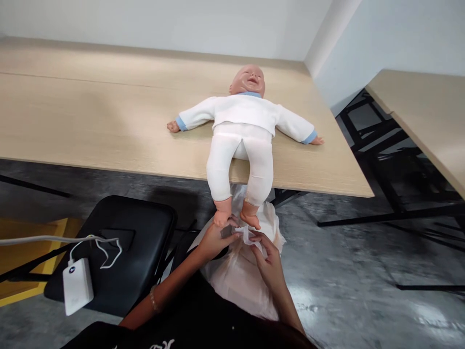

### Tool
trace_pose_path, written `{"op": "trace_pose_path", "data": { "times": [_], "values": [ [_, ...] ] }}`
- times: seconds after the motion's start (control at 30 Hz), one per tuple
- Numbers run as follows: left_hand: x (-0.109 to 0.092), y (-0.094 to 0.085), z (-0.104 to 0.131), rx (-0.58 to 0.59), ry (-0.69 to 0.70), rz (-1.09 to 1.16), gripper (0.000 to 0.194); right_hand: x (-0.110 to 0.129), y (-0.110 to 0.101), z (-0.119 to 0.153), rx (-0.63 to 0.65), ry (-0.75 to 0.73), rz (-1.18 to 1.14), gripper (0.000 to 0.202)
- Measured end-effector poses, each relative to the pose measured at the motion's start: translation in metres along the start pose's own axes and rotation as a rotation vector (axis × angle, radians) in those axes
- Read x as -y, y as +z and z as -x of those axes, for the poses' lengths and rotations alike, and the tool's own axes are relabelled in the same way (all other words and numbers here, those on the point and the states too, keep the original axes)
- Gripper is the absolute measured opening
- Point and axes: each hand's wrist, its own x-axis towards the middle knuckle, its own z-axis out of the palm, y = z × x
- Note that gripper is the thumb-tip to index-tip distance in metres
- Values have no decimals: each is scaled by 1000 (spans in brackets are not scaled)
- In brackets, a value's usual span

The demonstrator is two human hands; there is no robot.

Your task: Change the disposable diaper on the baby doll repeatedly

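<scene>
A baby doll [245, 114] in a white top with blue cuffs and white leggings lies on its back on the wooden table [90, 111], arms spread and bare feet past the front edge. Just below the feet, my left hand [216, 238] and my right hand [267, 254] pinch a small, thin white piece [247, 235] between them. Some of my left fingers are hidden beside the doll's foot. Pale, sheer fabric [241, 281] lies over my lap under both hands.
At the left, a black chair [134, 242] holds a white power bank [78, 286] with a white cable. A yellow shelf [32, 242] stands beyond it. To the right are another table [432, 111] and black metal frames [385, 169].
</scene>
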Motion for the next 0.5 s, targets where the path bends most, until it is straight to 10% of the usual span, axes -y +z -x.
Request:
{"op": "trace_pose_path", "data": {
  "times": [0.5],
  "values": [
    [25, -3, -7, -268, -459, 700, 50, 9, 11, -18, -137, 234, -137, 33]
  ]
}}
